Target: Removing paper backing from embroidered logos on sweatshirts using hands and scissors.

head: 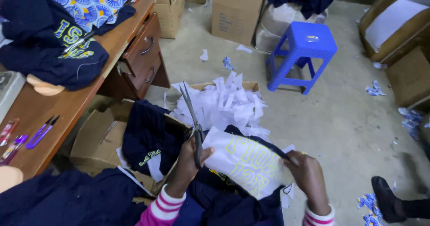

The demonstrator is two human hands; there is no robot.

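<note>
My left hand (188, 161) grips the handles of a pair of black scissors (191, 114), blades pointing up and away, slightly apart. My right hand (307, 174) holds the edge of a white backing sheet with yellow lettering (246, 161) that lies on a dark navy garment (233, 203) in my lap. The scissors' pivot sits at the sheet's upper left corner. Both sleeves are pink and white striped.
A cardboard box full of white paper scraps (226, 103) stands just ahead. Another navy garment (148, 138) drapes over a box at left. A wooden desk (67, 107) with drawers holds navy clothes and thread snips. A blue plastic stool (304, 51), cartons, and someone's black shoe (387, 199) surround me.
</note>
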